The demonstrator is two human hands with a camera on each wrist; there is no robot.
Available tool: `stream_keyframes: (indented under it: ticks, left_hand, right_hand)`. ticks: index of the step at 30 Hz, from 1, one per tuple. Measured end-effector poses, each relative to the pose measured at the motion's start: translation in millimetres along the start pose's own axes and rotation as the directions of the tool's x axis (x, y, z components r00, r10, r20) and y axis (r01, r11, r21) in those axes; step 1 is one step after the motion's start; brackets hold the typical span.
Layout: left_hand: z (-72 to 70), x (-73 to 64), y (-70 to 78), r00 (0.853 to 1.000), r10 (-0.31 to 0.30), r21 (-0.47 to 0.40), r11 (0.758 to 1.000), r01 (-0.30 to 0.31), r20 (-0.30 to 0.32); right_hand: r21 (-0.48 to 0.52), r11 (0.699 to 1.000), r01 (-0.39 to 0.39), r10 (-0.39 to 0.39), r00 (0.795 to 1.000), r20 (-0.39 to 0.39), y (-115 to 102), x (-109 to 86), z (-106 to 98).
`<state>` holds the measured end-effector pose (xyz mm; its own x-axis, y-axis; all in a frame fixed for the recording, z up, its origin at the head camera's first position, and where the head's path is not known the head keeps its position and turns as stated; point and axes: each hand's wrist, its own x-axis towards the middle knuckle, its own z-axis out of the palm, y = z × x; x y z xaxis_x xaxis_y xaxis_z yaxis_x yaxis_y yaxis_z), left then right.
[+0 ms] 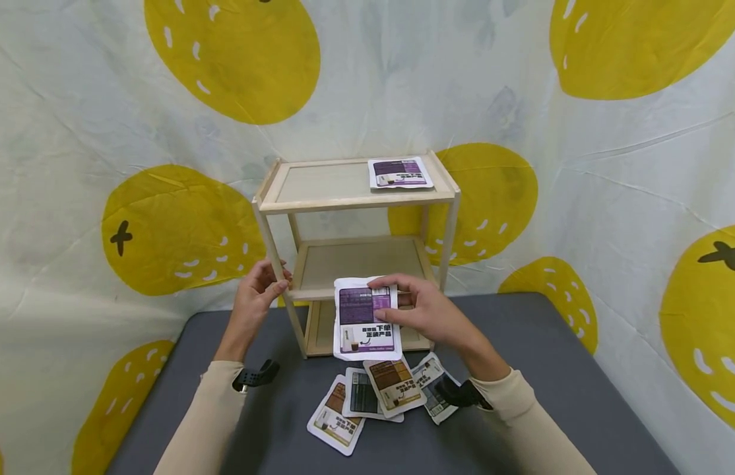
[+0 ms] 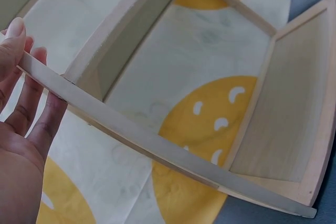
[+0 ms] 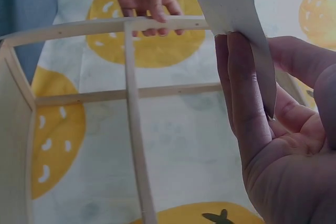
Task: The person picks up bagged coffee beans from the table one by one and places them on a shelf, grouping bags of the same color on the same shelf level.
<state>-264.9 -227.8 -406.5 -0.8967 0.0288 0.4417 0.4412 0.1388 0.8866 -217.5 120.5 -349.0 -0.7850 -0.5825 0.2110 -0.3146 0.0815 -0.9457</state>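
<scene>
My right hand (image 1: pixel 423 310) pinches a white-edged purple sachet (image 1: pixel 355 333) by its right side, thumb in front and fingers behind. The sachet is upright before the middle board of a small wooden shelf (image 1: pixel 320 206). In the right wrist view the sachet (image 3: pixel 236 9) shows edge-on between thumb and fingers. My left hand (image 1: pixel 256 297) grips the shelf's front left post around middle-board height. The left wrist view shows the left thumb (image 2: pixel 14 32) on one side of the post (image 2: pixel 136 127) and fingers on the other. Another purple sachet (image 1: pixel 400 173) lies on the top board, toward the right.
On the dark grey table (image 1: pixel 522 349), several sachets overlap in front of the shelf, among them a brown one (image 1: pixel 394 386) and one at the left (image 1: pixel 336 422). A white curtain (image 1: pixel 355 79) with yellow fruit prints hangs behind and at both sides.
</scene>
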Motion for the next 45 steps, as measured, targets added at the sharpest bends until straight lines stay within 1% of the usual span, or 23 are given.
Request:
stream_keyframes:
  ticks: [3, 8, 12, 16, 19, 23, 27, 34, 39, 45]
  left_hand:
    - [0.2, 0.1, 0.0, 1.0, -0.005, -0.002, 1.0, 0.005, 0.005]
    - [0.5, 0.7, -2.9, 1.0, 0.01, 0.003, 1.0, -0.01, 0.005]
    - [1.1, 0.4, -2.2, 1.0, 0.019, 0.004, 1.0, -0.019, -0.001]
    - [0.4, -0.9, -1.7, 1.0, 0.031, -0.008, 0.999, -0.031, -0.002]
    - [-0.4, -1.8, -3.3, 0.999, 0.038, 0.0, 0.999, -0.038, 0.006]
    - [-1.0, -2.8, -4.7, 0.999, 0.033, 0.006, 0.999, -0.033, 0.009]
    - [-1.5, -2.7, -4.4, 1.0, 0.023, -0.003, 1.0, -0.023, 0.003]
    - [-1.4, -2.7, -4.4, 0.999, 0.037, 0.003, 0.999, -0.037, 0.014]
    - [-0.8, -2.3, -5.3, 0.999, 0.045, -0.002, 0.999, -0.045, 0.01]
    - [-0.2, -0.2, -1.2, 1.0, 0.028, -0.007, 1.0, -0.028, 0.011]
  right_hand:
    - [-0.001, 1.0, 0.011, -0.011, 1.0, -0.003, -5.6, 2.2, -2.7]
    - [-0.003, 0.999, 0.033, -0.033, 0.999, -0.004, -16.3, 5.5, -7.9]
    - [-0.013, 0.999, 0.051, -0.051, 0.999, -0.011, -26.3, 9.4, -11.8]
    - [-0.036, 0.998, 0.058, -0.059, 0.998, -0.014, -33.8, 13.8, -14.6]
    - [-0.063, 0.996, 0.063, -0.065, 0.998, -0.021, -37.6, 16.1, -16.3]
    - [-0.082, 0.993, 0.08, -0.082, 0.996, -0.026, -42.0, 20.0, -17.9]
    - [-0.068, 0.994, 0.087, -0.089, 0.995, -0.032, -47.0, 24.2, -20.3]
    - [-0.054, 0.995, 0.083, -0.085, 0.995, -0.044, -55.4, 28.6, -25.6]
    - [-0.03, 0.995, 0.093, -0.095, 0.994, -0.05, -59.4, 32.8, -28.8]
    - [0.014, 0.996, 0.091, -0.09, 0.995, -0.045, -70.2, 38.0, -31.8]
